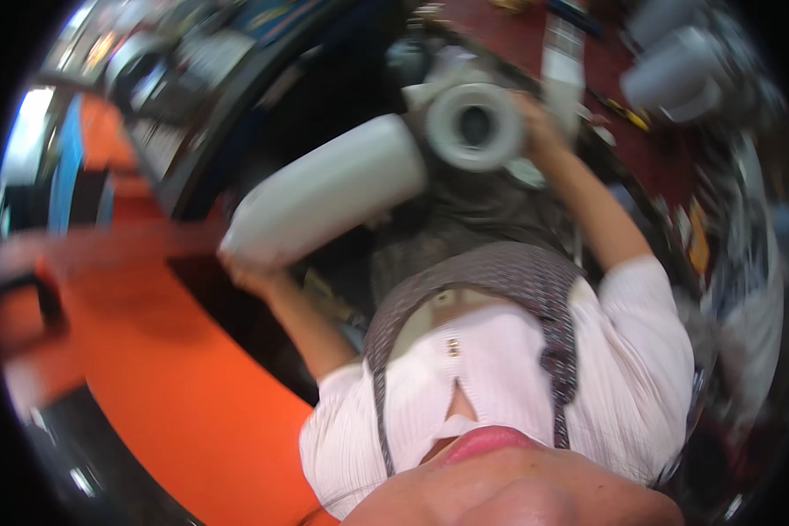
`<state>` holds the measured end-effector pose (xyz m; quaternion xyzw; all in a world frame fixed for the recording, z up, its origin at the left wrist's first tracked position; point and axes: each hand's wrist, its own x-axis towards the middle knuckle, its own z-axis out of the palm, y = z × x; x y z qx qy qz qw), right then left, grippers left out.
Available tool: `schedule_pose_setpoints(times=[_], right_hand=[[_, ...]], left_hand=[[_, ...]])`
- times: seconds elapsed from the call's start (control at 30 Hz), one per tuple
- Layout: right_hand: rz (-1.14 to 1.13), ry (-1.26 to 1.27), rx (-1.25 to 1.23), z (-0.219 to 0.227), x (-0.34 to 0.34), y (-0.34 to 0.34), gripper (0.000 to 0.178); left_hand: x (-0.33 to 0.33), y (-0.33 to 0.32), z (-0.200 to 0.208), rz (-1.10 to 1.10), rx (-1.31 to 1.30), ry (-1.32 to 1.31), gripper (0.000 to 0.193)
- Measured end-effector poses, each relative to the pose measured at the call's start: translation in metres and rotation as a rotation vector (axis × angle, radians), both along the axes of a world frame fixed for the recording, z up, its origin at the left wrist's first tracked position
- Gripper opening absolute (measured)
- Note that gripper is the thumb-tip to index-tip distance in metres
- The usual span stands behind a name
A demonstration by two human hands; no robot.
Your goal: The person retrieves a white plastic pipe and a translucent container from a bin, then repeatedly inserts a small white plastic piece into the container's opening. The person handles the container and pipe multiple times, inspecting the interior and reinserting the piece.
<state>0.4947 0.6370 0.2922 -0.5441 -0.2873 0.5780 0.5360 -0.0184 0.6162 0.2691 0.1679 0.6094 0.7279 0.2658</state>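
Observation:
My left hand (252, 276) grips the lower end of a long white cylinder (329, 193), a smooth shell with a rounded end. The cylinder lies tilted, its other end up towards the middle of the view. My right hand (535, 123) is closed on the side of a second white cylindrical piece (444, 127), whose ringed end with a dark round hole faces up. The two pieces are close together; whether they touch or are joined I cannot tell. Most of my fingers are hidden behind them, and the picture is blurred.
On the left stands a large orange surface (193, 386) with a dark edge. A dark-framed bench (237, 96) with blurred items is beyond it. At the right, a dark red tabletop (491, 31) bears a yellow-and-black tool (627, 112) and several pale containers (675, 74). Clear plastic (745, 289) hangs at far right.

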Motion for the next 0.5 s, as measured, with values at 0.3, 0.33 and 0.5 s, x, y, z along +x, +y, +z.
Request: schedule_pose_setpoints(times=[0.3,0.33,0.5], right_hand=[[0.141,-1.428,0.861,-0.042,0.025,-0.038,0.057],[0.164,-1.386,0.932,-0.040,0.024,-0.043,0.060],[0.286,-1.428,0.864,-0.044,0.006,-0.050,0.090]], left_hand=[[0.006,-0.048,0.006,-0.215,0.198,-0.164,0.070],[0.011,-0.038,0.003,-0.235,0.178,-0.161,0.070],[0.039,-0.011,-0.008,-0.050,0.067,-0.184,0.056]])
